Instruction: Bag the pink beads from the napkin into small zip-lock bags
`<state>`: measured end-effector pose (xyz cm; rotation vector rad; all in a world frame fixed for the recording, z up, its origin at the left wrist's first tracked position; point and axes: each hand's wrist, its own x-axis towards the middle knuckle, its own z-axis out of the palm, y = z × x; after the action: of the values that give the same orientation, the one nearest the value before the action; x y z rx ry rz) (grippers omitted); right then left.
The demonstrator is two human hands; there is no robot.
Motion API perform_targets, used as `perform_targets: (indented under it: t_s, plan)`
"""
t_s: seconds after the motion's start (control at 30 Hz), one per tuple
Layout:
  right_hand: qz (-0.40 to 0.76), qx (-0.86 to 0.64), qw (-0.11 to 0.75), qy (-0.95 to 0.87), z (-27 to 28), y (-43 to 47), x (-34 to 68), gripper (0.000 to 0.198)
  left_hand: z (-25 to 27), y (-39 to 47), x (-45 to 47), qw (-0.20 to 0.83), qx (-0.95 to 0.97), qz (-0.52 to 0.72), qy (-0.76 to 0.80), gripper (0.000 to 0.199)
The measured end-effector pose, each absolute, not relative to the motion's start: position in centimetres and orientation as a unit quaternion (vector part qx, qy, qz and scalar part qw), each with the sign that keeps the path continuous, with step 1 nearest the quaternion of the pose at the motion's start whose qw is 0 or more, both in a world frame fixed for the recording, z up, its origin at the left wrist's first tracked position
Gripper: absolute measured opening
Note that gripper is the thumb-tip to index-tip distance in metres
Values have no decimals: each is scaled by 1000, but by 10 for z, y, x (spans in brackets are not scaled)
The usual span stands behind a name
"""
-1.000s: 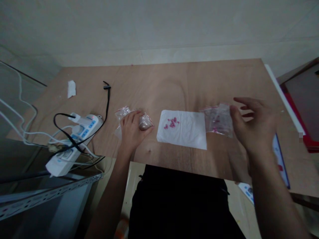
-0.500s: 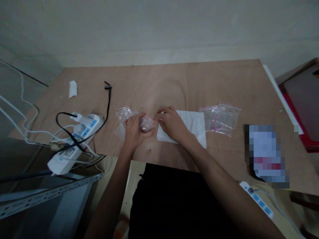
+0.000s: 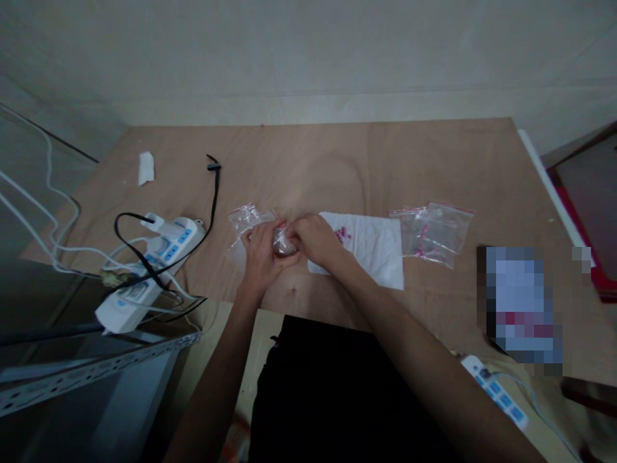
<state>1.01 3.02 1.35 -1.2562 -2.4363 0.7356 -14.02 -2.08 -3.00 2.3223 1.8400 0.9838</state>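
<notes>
Just left of the frame's center, your left hand (image 3: pixel 263 257) grasps a small clear bag (image 3: pixel 284 244), its bulging body between your thumb below and your fingers above. Your right hand (image 3: pixel 315 238) comes in from the right, fingertips bunched against the bag's right side; whether they pinch anything, you cannot tell, since the hand's back hides them. More clear plastic (image 3: pixel 242 218) lies on the table (image 3: pixel 299 154) just left of your left hand. Right of center, partly beneath your right hand and forearm, lies a white cloth (image 3: pixel 378 247) bearing small pink pieces (image 3: pixel 343 235); flat clear bags (image 3: pixel 441 235) lie at its right edge.
</notes>
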Motion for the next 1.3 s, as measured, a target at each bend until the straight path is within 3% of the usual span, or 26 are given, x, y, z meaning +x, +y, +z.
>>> perform_targets:
  t_s: [0.27,0.4,0.53,0.7,0.93,1.1,1.3]
  plan:
    - [346,-408,270,-801,13,30,25,25,-12,-23,-137,-2,760,339,555,82]
    - [389,-381,311,-779,14,23,35,16,12,-20,-131,19,787,338,517,77]
    - [428,-358,343,-756,17,17,46,27,26,-20,-123,82,811,310,489,68]
    - [413,-314,351,-780,24,9,56,26,36,-26,-113,120,822,287,477,56]
    - [375,-349,371,-775,34,8,84,18,39,-32,-108,71,799,286,524,32]
    - [257,-514,276,-770,15,21,122,23,33,-37,-112,115,749,348,552,36]
    - [220,-464,184,-838,-1,25,117,28,26,-38,-109,185,699,388,571,50]
